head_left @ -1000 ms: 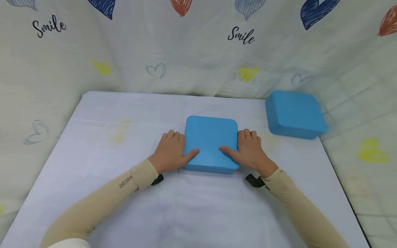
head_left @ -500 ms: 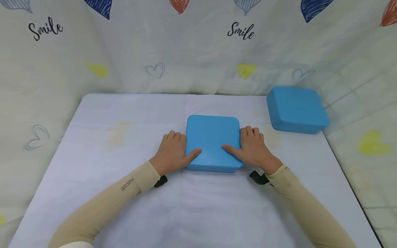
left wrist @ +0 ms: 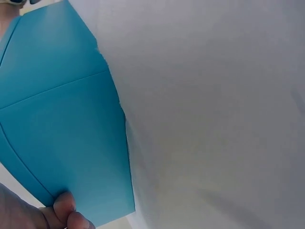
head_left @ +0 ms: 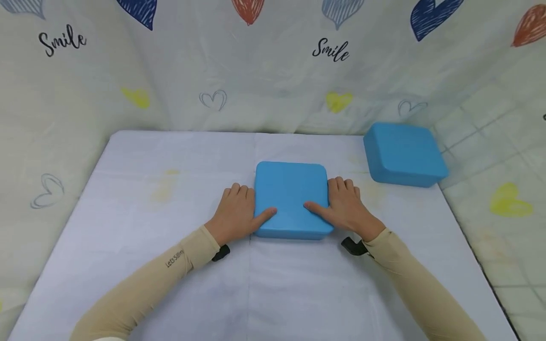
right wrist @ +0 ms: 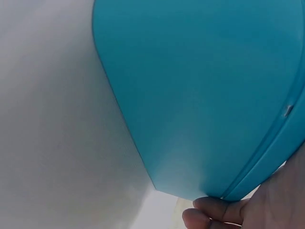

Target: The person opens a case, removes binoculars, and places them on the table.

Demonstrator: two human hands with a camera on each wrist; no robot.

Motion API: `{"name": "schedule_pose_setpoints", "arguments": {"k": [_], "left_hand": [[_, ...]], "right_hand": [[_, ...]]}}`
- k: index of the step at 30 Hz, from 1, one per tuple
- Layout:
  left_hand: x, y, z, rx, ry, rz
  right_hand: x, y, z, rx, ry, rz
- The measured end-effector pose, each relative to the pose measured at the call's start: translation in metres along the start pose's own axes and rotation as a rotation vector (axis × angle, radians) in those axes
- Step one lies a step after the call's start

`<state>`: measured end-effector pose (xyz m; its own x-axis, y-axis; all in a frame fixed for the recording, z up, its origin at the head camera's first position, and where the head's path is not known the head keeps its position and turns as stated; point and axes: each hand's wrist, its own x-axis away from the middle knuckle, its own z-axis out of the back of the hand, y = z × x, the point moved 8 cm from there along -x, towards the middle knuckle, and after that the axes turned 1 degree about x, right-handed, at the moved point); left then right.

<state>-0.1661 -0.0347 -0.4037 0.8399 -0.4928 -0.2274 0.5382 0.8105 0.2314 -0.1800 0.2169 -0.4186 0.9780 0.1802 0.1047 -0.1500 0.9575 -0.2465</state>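
A blue box with rounded corners lies at the middle of the white table, its flat top facing up. My left hand grips its left side, thumb on the top and fingers along the side wall. On the opposite side my right hand holds it the same way. A thin seam runs round the box near its top in the left wrist view, with fingertips at its far end. The right wrist view shows the side wall of the box and a small notch along its seam. The underside is hidden.
A second blue box of similar look stands at the table's far right corner, reaching its edge. The white table ends at a curtain printed with hearts and "Smile". Another curtain stretch hangs along the right edge.
Both hands keep their grip on the blue box, which stays at about the same place on the table. Only the head view has shifted slightly.
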Motion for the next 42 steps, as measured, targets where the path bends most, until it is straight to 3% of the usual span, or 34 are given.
{"name": "schedule_pose_setpoints", "arguments": {"k": [18,24,42], "left_hand": [[0.010,-0.004,-0.003,-0.013,-0.041,-0.004],[0.013,-0.009,0.002,-0.025,-0.026,0.010],[0.007,-0.007,-0.001,0.022,-0.048,0.040]], "right_hand": [[0.006,-0.005,-0.012,-0.042,0.009,-0.010],[0.003,-0.013,-0.011,-0.037,0.018,0.013],[0.002,-0.010,-0.002,-0.035,-0.019,-0.009]]}}
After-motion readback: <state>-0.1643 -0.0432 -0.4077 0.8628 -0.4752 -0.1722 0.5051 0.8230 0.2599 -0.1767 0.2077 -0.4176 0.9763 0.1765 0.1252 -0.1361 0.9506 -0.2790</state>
